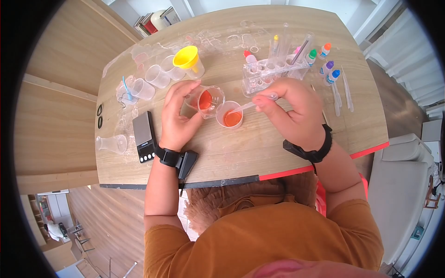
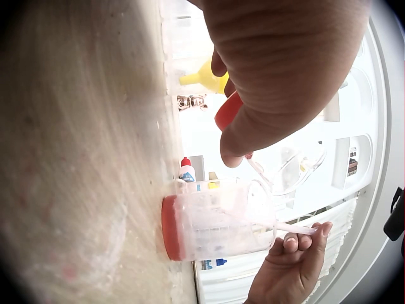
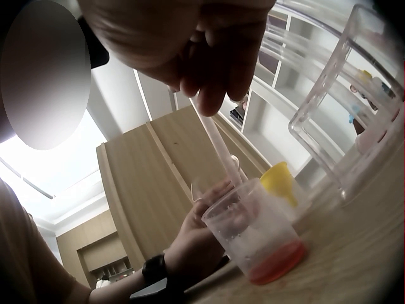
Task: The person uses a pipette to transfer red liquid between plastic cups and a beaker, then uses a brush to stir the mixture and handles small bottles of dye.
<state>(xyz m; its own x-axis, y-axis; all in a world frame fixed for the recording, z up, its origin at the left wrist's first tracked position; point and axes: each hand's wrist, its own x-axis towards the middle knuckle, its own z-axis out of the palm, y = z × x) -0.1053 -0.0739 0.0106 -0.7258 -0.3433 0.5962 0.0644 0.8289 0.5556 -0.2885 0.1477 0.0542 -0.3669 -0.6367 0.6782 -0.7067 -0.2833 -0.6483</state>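
Note:
My left hand [image 1: 178,116] grips a clear beaker [image 1: 217,99] with orange-red liquid in it. In the left wrist view this beaker is raised off the table and tilted. Just to its right, a small translucent plastic cup [image 1: 238,106] stands upright on the table, a shallow layer of orange-red liquid [image 1: 232,120] at its bottom. My right hand [image 1: 299,113] pinches a clear plastic dropper [image 1: 248,106] by its bulb end. The dropper slants down into the cup, as the right wrist view shows its stem [image 3: 218,142] passing the rim.
Behind the left hand are several plastic cups [image 1: 143,90] and a yellow funnel [image 1: 186,56] in a cup. A black scale [image 1: 143,132] and a flask [image 1: 113,144] lie left. A clear test tube rack [image 1: 278,69], dropper bottles [image 1: 332,77] and spare droppers [image 1: 346,90] occupy the right.

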